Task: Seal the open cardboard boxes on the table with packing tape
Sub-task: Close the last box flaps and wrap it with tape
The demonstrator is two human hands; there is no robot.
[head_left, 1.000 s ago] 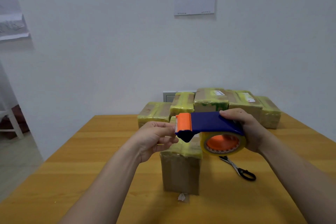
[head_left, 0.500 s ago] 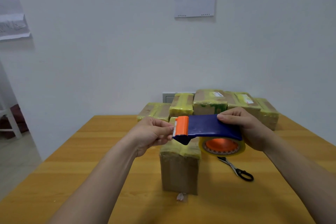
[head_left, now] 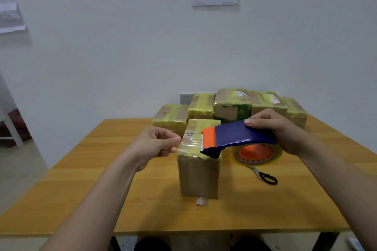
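Tape [head_left: 188, 144] now drawn out, left grip [head_left: 157, 144] pinching

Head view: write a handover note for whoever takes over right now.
Left hand: pinching the free tape end, pulled out over the front box.
Right hand: gripping the tape dispenser above that box.
Scissors lie on the table, right of the box.
Done: taped boxes stacked at the back.
Left: lay this strip, cut it.
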